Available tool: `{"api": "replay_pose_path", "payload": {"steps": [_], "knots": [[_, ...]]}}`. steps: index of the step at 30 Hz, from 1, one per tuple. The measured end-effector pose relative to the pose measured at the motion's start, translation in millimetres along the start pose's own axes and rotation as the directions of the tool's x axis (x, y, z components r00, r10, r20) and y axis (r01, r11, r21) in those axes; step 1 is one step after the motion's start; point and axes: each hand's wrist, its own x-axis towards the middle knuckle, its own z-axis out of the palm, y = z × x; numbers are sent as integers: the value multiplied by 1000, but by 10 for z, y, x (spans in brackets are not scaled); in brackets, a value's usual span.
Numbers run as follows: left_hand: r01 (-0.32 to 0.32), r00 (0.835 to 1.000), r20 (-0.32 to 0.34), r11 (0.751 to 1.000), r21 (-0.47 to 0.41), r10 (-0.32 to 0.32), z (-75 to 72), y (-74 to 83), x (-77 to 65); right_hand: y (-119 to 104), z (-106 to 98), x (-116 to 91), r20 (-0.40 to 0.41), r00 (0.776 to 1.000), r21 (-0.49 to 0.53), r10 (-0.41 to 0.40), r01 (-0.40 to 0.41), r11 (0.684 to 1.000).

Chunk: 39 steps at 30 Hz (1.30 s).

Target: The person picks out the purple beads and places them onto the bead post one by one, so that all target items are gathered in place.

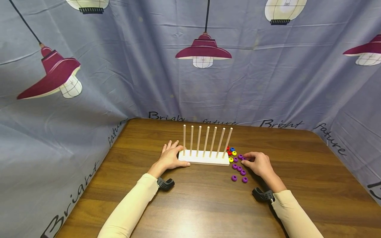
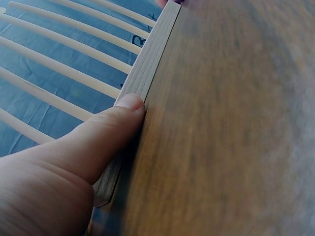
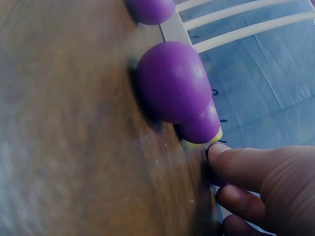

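Note:
A white wooden pegboard [image 1: 205, 160] carries a row of several upright pale pegs [image 1: 206, 142]. My left hand [image 1: 168, 158] grips its left end; the thumb [image 2: 113, 123] lies along the front face, and the other fingers reach behind the end. To the right of the board, my right hand [image 1: 260, 164] pinches a purple bead [image 3: 212, 172] between thumb and fingertips, close to the tabletop. The fingers partly cover that bead. Other purple beads [image 1: 239, 168] lie loosely around and in front of the right fingertips.
By the board's right end lie yellow beads [image 1: 234, 153], red beads [image 1: 229, 153] and a blue bead [image 1: 232, 149]. Everything stands on a brown wooden table [image 1: 193, 198]. A grey-blue curtain [image 1: 143, 82] printed with lamps hangs behind and along the sides.

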Motion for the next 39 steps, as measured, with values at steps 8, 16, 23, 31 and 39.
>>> {"api": "replay_pose_path", "payload": {"steps": [8,16,23,31,39], "knots": [[-4,1000,-3,1000,1,4,-8,10,-5,10,2,-6,4,1000,-3,-7,7,1000],[-5,1000,-6,1000,4,5,-3,15,-7,10,1,-12,6,1000,-4,-13,13,1000],[-4,1000,-8,1000,-5,4,-7,13,-10,-7,-6,-14,14,1000,-2,-10,10,1000],[-3,1000,-5,1000,6,3,-8,13,-16,-42,-66,-17,4,1000,-15,-30,30,999],[-9,1000,-9,1000,14,9,-22,19,-23,-229,-338,36,-27,999,10,-46,47,999]]}}
